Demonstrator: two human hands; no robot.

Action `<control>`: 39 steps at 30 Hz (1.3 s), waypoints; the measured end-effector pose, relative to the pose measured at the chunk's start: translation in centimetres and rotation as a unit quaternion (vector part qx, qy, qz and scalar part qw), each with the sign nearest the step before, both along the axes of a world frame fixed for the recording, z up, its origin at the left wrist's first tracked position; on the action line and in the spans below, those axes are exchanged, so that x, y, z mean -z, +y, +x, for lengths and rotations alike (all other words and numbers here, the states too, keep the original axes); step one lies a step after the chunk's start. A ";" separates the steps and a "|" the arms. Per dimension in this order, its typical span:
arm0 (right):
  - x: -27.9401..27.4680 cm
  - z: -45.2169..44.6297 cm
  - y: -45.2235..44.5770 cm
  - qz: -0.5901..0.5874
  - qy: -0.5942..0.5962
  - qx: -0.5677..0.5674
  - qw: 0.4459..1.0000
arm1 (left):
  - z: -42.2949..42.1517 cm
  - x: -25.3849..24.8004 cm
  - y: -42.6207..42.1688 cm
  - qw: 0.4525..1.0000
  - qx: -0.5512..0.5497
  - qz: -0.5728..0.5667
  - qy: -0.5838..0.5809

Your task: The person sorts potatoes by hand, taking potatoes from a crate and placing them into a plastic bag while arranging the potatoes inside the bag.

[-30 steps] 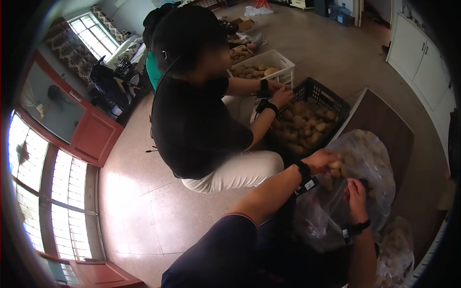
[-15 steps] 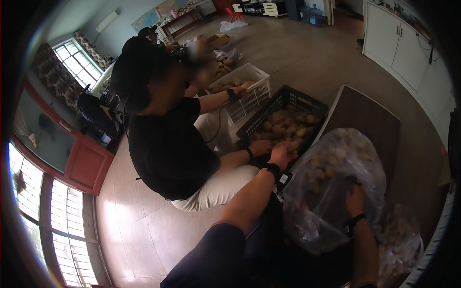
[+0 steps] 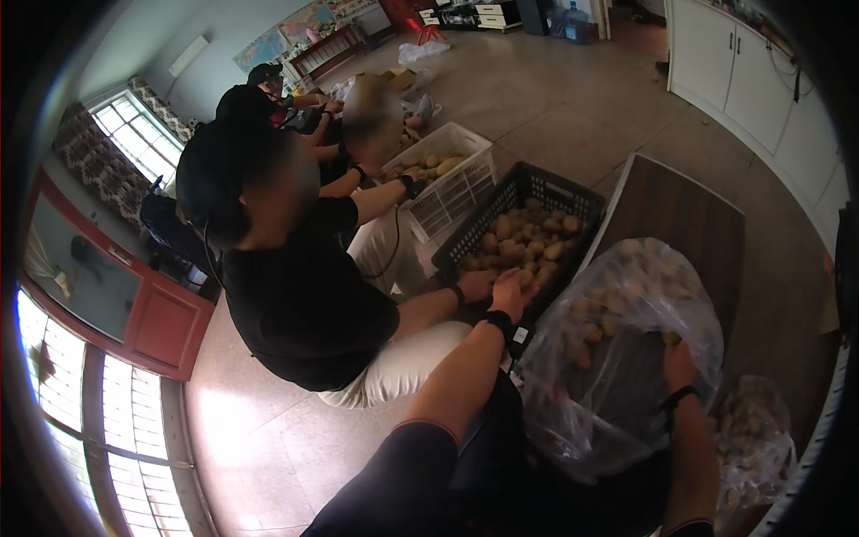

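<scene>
My left hand (image 3: 511,297) is at the near edge of a black plastic crate (image 3: 559,190), its fingers apart over the brown potatoes (image 3: 528,237) in it. My right hand (image 3: 680,365) reaches into a clear plastic bag (image 3: 573,430), its fingers around a potato (image 3: 671,337) at the bag's right side. More potatoes lie at the far end of the bag, seen partly through the film. Beside my left hand, a co-worker's hand (image 3: 477,285) also reaches into the crate.
A co-worker in a black shirt (image 3: 295,304) sits close on my left. Beyond the black crate stands a white crate (image 3: 452,192) with potatoes. A dark board (image 3: 680,210) lies behind the bag. Another potato bag (image 3: 756,438) sits at the lower right.
My right hand has moved to the right inside the bag, and a potato now shows at its fingertips. My left hand stays by the crate's near edge. The view has shifted slightly.
</scene>
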State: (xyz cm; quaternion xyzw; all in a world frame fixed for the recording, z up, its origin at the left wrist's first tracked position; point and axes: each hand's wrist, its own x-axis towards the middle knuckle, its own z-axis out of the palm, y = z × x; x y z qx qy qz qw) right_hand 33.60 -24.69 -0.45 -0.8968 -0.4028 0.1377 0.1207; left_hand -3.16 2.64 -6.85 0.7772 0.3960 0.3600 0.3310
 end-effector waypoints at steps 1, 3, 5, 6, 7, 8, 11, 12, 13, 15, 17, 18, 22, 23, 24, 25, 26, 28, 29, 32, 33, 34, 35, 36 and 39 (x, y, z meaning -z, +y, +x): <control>-0.1 0.0 0.3 0.001 0.002 -0.001 1.000 | 0.2 -0.8 0.0 1.000 0.006 -0.001 0.004; -0.4 0.0 0.5 -0.005 0.025 0.011 1.000 | 2.1 -5.4 -1.8 0.749 -0.162 -0.463 -0.445; 0.9 0.7 0.6 -0.005 0.018 0.008 1.000 | 1.0 0.3 -0.5 0.897 -0.111 -0.288 -0.316; 1.5 1.1 0.7 -0.007 0.010 0.004 1.000 | 0.9 0.6 -0.3 0.949 -0.075 -0.196 -0.236; 1.0 0.8 0.9 -0.007 0.010 0.004 1.000 | 1.0 -1.0 -0.7 0.981 -0.050 -0.093 -0.164; 0.4 0.5 1.2 -0.007 0.024 0.016 1.000 | 1.5 -2.7 -0.9 0.899 -0.105 -0.286 -0.313; 0.0 0.6 1.6 -0.015 0.044 0.025 0.999 | 1.5 -0.8 -0.4 0.875 -0.129 -0.333 -0.328; 0.3 0.8 1.6 -0.022 0.051 0.022 0.998 | 1.0 1.3 0.3 0.921 -0.111 -0.265 -0.263; 0.4 1.0 1.9 -0.021 0.051 0.023 0.998 | 0.6 3.3 1.0 0.956 -0.100 -0.191 -0.200; 0.9 1.8 2.2 -0.044 0.092 0.052 0.993 | 0.5 4.8 1.8 0.986 -0.086 -0.087 -0.109; 0.9 2.6 2.6 -0.060 0.109 0.039 0.991 | 1.2 2.5 1.1 0.960 -0.096 -0.171 -0.202; 1.0 3.0 2.7 -0.076 0.126 0.025 0.989 | 1.5 0.1 0.2 0.933 -0.099 -0.230 -0.259; 9.0 7.4 1.1 0.034 0.083 -0.137 0.986 | 0.6 -4.3 -1.1 0.985 -0.084 -0.046 0.146; 6.8 7.9 1.8 -0.016 0.064 -0.246 0.967 | 0.6 -4.5 -1.0 0.981 -0.074 -0.035 0.177; 5.9 7.8 2.3 -0.051 0.127 -0.184 0.973 | 0.5 -4.7 -0.9 0.976 -0.063 -0.023 0.207; 5.2 7.8 2.8 -0.084 0.181 -0.116 0.973 | 0.8 -7.1 -1.8 0.967 -0.071 -0.018 0.246; 4.1 7.1 2.9 -0.026 0.171 -0.065 0.983 | 0.4 -3.3 0.0 0.986 -0.087 0.010 0.143; 1.7 5.8 3.0 0.105 0.148 0.029 0.983 | 0.5 -2.3 -0.6 0.982 -0.105 0.090 0.125; -0.9 4.8 3.1 0.093 0.034 0.013 0.995 | 0.6 -5.9 -1.9 0.961 -0.107 0.152 0.207; -0.7 5.4 3.4 0.131 0.052 0.000 0.990 | -0.1 -3.6 0.1 0.960 -0.079 0.043 0.265; -1.0 5.4 3.6 0.144 0.059 -0.005 0.988 | -1.5 1.2 2.7 0.988 -0.023 -0.122 0.088; -2.4 5.0 3.6 0.138 0.063 -0.006 0.988 | -2.8 5.8 5.2 0.955 0.002 -0.282 -0.094; -2.5 5.2 3.5 0.131 0.061 -0.001 0.989 | -2.4 5.4 4.7 0.933 -0.026 -0.323 -0.156; -2.6 5.4 3.4 0.125 0.060 0.004 0.990 | -1.7 4.6 4.1 0.905 -0.053 -0.363 -0.217; -1.8 5.2 3.2 0.141 0.025 0.007 0.990 | 0.4 0.6 1.8 0.784 -0.145 -0.467 -0.381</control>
